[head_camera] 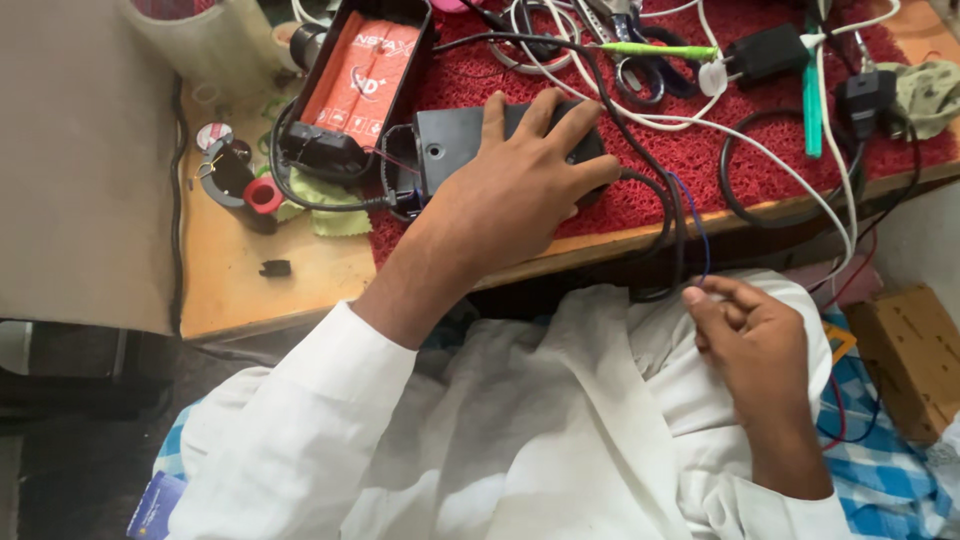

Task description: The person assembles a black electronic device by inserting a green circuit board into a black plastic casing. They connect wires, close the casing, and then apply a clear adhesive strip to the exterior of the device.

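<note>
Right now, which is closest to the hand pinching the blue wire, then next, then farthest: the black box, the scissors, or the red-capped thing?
From the right hand, in the head view:
1. Black box, on the red mat under the left hand.
2. Scissors, farther back on the mat.
3. Red-capped thing, far left on the bare wooden table.

Left hand point(520, 185) flat on box point(455, 140) on mat point(700, 150); scissors point(640, 65) far behind; right hand point(755, 340) near, off table point(250, 270), pinching wire point(700, 235).
</note>
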